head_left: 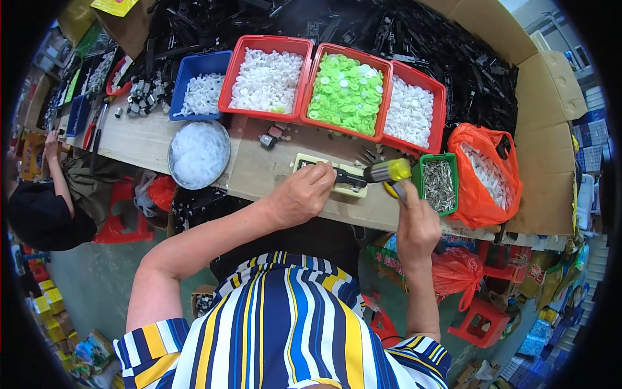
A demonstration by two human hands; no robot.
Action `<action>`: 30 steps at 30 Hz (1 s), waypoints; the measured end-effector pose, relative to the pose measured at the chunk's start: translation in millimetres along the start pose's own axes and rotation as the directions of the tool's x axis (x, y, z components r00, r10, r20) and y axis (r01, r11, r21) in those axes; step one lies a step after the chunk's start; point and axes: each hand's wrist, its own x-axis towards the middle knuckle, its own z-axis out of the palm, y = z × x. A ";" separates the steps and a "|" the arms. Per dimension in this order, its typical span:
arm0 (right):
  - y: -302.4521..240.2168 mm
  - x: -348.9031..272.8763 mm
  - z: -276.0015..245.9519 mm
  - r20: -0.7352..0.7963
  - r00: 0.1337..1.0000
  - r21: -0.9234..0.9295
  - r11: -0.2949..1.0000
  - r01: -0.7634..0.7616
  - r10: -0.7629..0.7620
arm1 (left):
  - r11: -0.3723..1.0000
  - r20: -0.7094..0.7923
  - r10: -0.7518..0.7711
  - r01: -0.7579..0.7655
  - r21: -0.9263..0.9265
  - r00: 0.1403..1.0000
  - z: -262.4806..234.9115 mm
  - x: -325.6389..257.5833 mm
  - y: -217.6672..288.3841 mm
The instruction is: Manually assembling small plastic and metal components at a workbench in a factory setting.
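Observation:
My left hand (302,194) is closed over a black part (346,177) that lies on a pale yellow block (304,161) at the wooden bench's front edge. My right hand (415,223) grips the handle of a yellow and black power screwdriver (389,171), held sideways with its tip against the black part. Just right of the tool stands a small green tray of metal screws (440,184).
Along the bench (142,139) sit a blue bin of white parts (199,89), red bins of white (267,78), green (346,92) and white (409,110) caps, and a metal bowl (199,153). An orange bag (486,174) lies right. Black parts (427,45) fill a cardboard box behind. A person (48,207) sits left.

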 end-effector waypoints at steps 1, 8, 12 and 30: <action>-0.7 -0.6 3.0 -0.015 1.000 -0.062 0.998 0.013 -0.014 | 1.000 -0.012 0.000 0.000 -0.007 1.000 0.5 2.1 -0.8; 3.1 19.3 -1.8 -0.028 0.998 -0.062 0.997 0.052 -0.054 | 0.999 -0.008 -0.045 0.045 -0.012 0.999 1.9 0.7 2.6; -10.0 52.9 -26.4 -0.338 0.941 0.179 0.982 0.055 0.009 | 0.995 -0.065 -0.091 0.088 -0.042 0.994 4.2 -4.9 16.9; -34.8 60.9 19.9 -0.084 0.986 0.158 0.975 0.154 -0.142 | 0.999 -0.044 -0.029 0.030 0.023 0.999 8.1 -18.7 30.0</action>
